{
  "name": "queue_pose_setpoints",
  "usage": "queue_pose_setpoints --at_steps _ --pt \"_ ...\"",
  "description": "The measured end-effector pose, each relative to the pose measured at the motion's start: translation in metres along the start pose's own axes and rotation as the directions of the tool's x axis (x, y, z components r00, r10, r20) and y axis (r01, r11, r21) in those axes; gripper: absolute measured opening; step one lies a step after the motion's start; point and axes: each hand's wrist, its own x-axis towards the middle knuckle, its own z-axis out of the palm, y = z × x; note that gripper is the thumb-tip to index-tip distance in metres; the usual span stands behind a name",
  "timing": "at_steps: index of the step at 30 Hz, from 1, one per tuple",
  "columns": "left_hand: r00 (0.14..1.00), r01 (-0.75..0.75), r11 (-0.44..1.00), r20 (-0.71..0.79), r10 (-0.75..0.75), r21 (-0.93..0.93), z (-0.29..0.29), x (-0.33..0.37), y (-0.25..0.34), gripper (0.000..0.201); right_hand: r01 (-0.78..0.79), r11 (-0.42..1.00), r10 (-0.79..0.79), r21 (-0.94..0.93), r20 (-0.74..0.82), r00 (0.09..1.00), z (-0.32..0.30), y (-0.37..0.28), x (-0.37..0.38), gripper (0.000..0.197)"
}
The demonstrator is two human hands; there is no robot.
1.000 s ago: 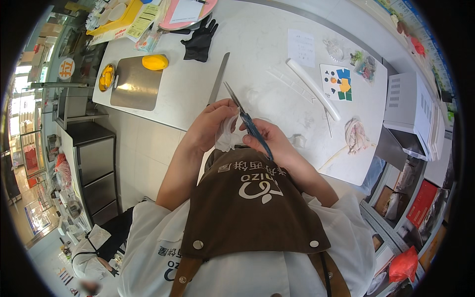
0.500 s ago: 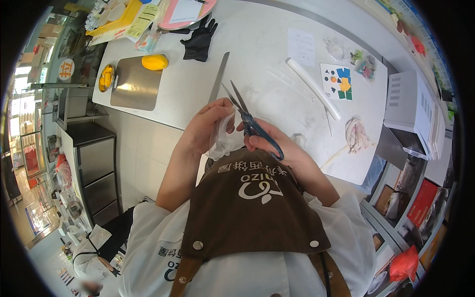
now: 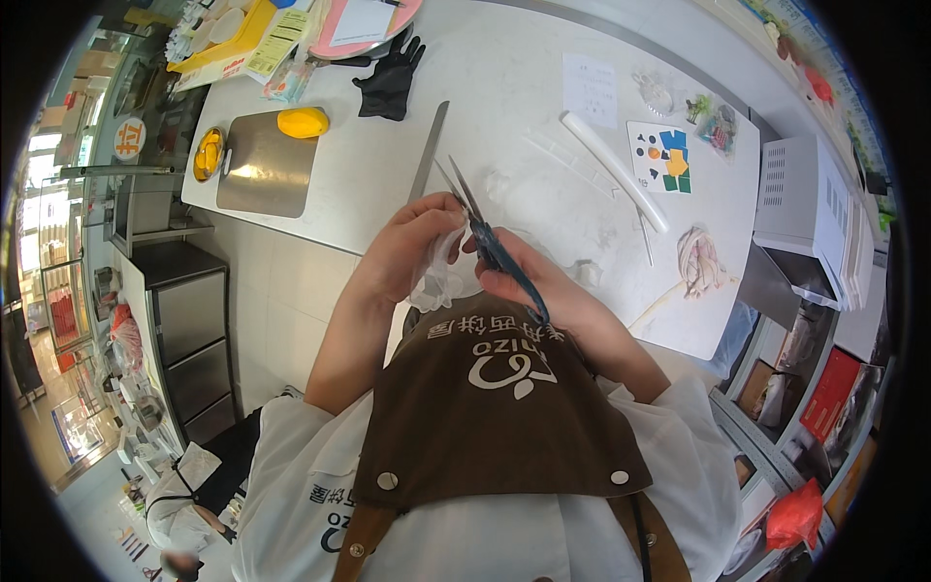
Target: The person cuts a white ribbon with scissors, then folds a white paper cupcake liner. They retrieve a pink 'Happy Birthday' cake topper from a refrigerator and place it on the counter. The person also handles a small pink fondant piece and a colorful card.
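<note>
Between the fingers of my left hand [image 3: 412,242] a crumpled, see-through plastic bag [image 3: 438,283] is pinched near the table's front edge. My right hand [image 3: 529,267] is closed round the handles of a pair of dark blue scissors [image 3: 497,252]. Their blades point up and away, a narrow gap between the tips, with the lower part right beside the left fingertips and the plastic. Whether the blades touch the bag, I cannot tell. Just beyond the hands lies a long, thin metal strip [image 3: 430,150].
On the left, a yellow fruit [image 3: 304,122] lies on a metal board [image 3: 262,184] beside a bowl of yellow pieces [image 3: 208,155]. A black glove [image 3: 388,85] lies farther back. To the right are a white rolling pin [image 3: 613,173], a colourful card [image 3: 661,160] and a crumpled cloth [image 3: 698,260].
The scissors have turned slightly in my right hand and their blades look closer together. My left hand keeps its pinch on the plastic bag, nearly in place.
</note>
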Motion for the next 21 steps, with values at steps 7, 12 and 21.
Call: queue_pose_setpoints --at_steps 7,12,21 --pt "0.999 0.028 1.0 -0.026 -0.028 -0.009 -0.0009 0.0013 -0.0011 0.012 -0.003 1.0 0.003 0.013 -0.015 1.0 0.0004 -0.0045 0.0009 0.042" --pt "0.998 0.025 0.999 -0.049 -0.026 -0.019 -0.0002 0.0034 -0.0011 0.012 -0.058 0.998 0.059 0.025 -0.053 0.997 -0.001 -0.0025 -0.0005 0.039" --pt "1.0 0.0 0.998 0.022 0.001 -0.066 -0.0074 0.0037 -0.0042 0.013 -0.083 0.995 0.092 0.056 -0.187 0.978 -0.0062 0.0029 0.003 0.03"
